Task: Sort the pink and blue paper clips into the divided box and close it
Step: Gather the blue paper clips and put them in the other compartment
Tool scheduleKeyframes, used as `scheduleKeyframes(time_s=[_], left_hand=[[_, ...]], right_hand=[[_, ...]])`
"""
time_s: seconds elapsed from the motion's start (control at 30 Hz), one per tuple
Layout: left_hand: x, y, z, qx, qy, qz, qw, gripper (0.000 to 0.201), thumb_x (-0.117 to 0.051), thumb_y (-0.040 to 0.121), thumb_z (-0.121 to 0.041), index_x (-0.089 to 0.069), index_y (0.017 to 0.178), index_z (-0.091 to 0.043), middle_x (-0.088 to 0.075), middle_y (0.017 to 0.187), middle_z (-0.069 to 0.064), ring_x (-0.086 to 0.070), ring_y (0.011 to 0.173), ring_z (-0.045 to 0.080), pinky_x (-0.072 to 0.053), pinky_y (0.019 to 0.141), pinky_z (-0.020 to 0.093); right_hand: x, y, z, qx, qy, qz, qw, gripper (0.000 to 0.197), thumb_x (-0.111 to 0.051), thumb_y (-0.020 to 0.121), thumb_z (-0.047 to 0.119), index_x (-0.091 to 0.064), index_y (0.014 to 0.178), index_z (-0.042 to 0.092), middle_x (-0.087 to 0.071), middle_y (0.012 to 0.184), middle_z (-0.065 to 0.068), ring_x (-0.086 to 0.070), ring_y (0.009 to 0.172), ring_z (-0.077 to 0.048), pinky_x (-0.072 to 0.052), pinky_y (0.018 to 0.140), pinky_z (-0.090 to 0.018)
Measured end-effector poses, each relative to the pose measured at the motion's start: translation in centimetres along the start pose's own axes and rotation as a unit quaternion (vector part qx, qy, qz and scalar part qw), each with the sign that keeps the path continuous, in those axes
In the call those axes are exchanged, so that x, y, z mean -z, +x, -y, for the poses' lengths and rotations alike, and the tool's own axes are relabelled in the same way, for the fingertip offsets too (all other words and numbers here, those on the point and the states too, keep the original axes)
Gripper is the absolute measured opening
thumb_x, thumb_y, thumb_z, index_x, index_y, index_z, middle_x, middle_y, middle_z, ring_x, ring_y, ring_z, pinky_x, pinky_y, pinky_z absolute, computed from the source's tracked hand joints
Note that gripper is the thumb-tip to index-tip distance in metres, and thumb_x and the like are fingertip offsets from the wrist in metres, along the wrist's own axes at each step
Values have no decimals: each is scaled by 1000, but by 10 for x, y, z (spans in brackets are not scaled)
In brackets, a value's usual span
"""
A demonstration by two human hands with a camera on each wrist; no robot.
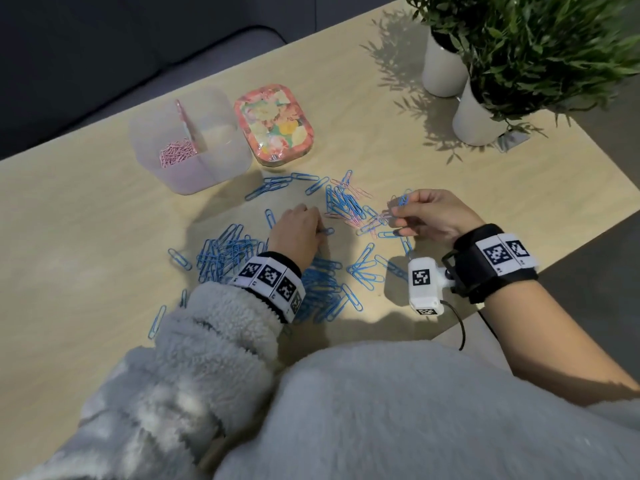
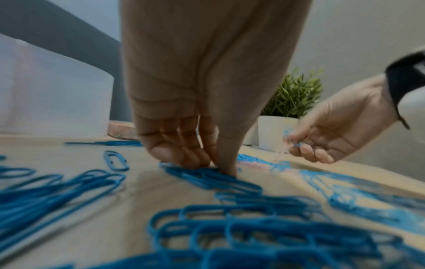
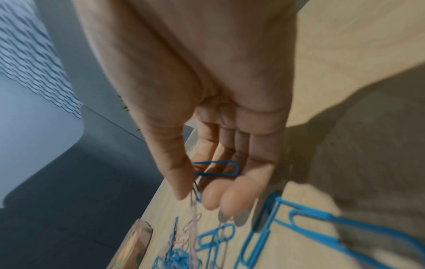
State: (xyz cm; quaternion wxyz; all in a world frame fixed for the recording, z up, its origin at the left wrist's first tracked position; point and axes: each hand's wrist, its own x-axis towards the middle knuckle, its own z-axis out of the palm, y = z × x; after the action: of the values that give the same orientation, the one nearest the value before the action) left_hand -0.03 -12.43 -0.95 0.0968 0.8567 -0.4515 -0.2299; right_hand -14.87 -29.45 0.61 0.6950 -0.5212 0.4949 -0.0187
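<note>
While left fingers pinch blue clips on the table, right fingers pinch a raised clip.

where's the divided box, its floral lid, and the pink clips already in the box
divided box (image 1: 235,157): head view, on its bare right-hand wall
floral lid (image 1: 273,124): head view, middle of its top face
pink clips (image 1: 176,152): head view, centre of the heap in the left compartment
</note>
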Motion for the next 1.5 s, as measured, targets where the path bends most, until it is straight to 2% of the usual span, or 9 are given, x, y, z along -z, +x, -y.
scheduleKeyframes(time_s=[0.13, 0.27, 0.4, 0.53, 0.7, 0.93, 1.07, 1.23, 1.5], left_hand=[[6, -5, 8, 41, 91, 6, 995, 24, -50, 92, -25, -54, 110, -10, -55, 115, 13, -50, 110, 33, -43, 88, 42], [9, -2, -8, -38, 80, -19, 996, 21, -50, 90, -25, -57, 106, -15, -56, 113, 8, -48, 109, 30, -38, 87, 38], [-7, -1, -26, -81, 72, -1, 994, 17, -53, 89, -27, -59, 102, -18, -59, 111, 4, -51, 106, 27, -37, 86, 36], [-14, 0, -23, -67, 16, 8, 998, 18, -55, 86, -11, -57, 103, -10, -59, 109, 10, -54, 101, 30, -40, 82, 37], [-14, -2, -9, -35, -65, 2, 997, 19, -58, 81, -4, -58, 99, -8, -63, 99, 13, -58, 93, 32, -46, 81, 39], [-11, 3, -3, -33, -48, 23, 998, 14, -57, 84, -7, -65, 95, -7, -59, 104, 16, -56, 98, 32, -44, 87, 38], [-7, 8, -6, -66, -40, 12, 997, 14, -56, 84, -7, -64, 95, -5, -59, 102, 17, -55, 97, 34, -44, 87, 43], [-1, 22, -7, -82, -85, -66, 991, 12, -56, 85, -8, -64, 93, -5, -61, 97, 16, -55, 95, 33, -45, 82, 44], [13, 44, 7, 10, -128, -53, 990, 14, -58, 85, -16, -63, 94, -7, -66, 98, 13, -59, 95, 28, -45, 78, 33]], right_hand=[[2, -5, 2, 22, -23, -6, 999, 14, -54, 85, -9, -59, 94, 1, -64, 73, -18, -51, 37, -9, -42, 39, -15], [3, -2, 3, 59, -106, -103, 987, 15, -57, 85, -3, -59, 74, 7, -68, 74, -19, -56, 39, -6, -47, 46, -18], [11, -1, 0, 121, -444, -216, 862, 17, -57, 83, 15, -69, 94, 12, -67, 105, -16, -56, 103, -35, -46, 86, -38], [-7, -10, -2, 205, -551, -234, 774, 19, -54, 84, 15, -69, 97, 16, -62, 109, -14, -49, 106, -37, -40, 84, -41], [-33, -11, -19, 178, -459, -57, 868, 8, -73, 72, 24, -66, 76, 21, -64, 76, 0, -61, 80, -23, -49, 76, -33], [-35, -4, -24, 194, -480, 45, 854, 23, -69, 74, 9, -54, 62, 24, -56, 67, 2, -50, 65, -17, -43, 68, -30], [-20, -11, -21, 146, -457, 132, 867, 22, -72, 72, 4, -64, 64, 23, -67, 75, -12, -52, 64, -14, -45, 69, -29], [-24, -5, -19, 212, -421, -105, 876, 15, -59, 78, 10, -64, 72, 23, -69, 82, -5, -61, 82, -23, -50, 79, -35], [-25, 13, -9, 158, -396, -186, 885, 15, -53, 78, 2, -66, 79, 9, -69, 88, -12, -61, 89, -33, -45, 73, -31]])
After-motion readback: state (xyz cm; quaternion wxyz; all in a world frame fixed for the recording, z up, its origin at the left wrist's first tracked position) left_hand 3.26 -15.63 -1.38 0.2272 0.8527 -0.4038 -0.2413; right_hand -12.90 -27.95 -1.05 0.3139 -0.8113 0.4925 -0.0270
